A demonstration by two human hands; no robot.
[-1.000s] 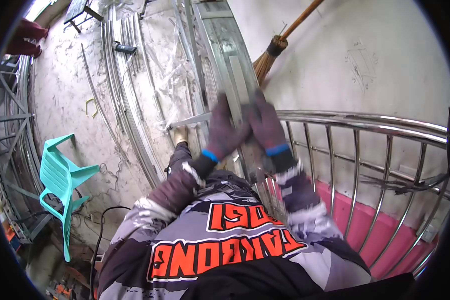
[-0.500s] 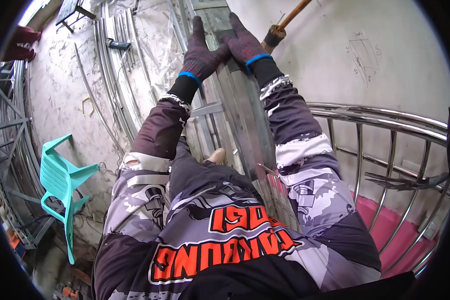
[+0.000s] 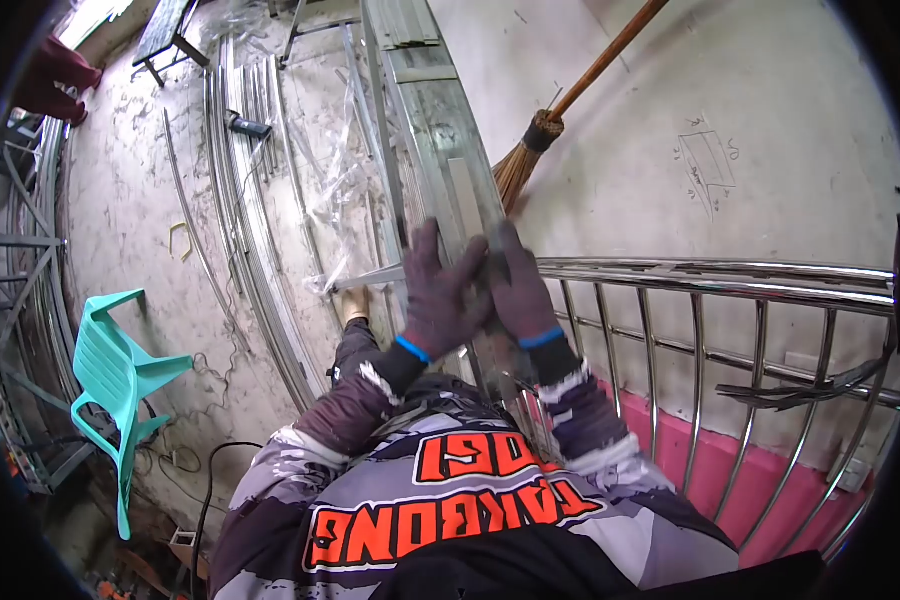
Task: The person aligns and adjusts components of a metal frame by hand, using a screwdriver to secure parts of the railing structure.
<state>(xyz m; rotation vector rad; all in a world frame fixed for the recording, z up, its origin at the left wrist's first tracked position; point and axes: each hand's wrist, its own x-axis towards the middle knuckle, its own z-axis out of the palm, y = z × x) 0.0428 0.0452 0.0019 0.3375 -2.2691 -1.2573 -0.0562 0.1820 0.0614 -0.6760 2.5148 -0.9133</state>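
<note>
Hands pulled back along metal channel (image 3: 440, 130); left hand (image 3: 440, 295), right hand (image 3: 515, 290) pressing it.

The left hand (image 3: 438, 292) and right hand (image 3: 518, 288), both gloved, lie side by side, palms down, fingers stretched forward and slightly spread, inner edges almost touching. Behind the fingers the wrists angle apart, elbows bent close to the chest.

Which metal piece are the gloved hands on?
Find the steel railing by the wall. At its left end lies a long metal panel, under the left hand and right hand. It is broad and flat, unlike the thin rails beside it.
</note>
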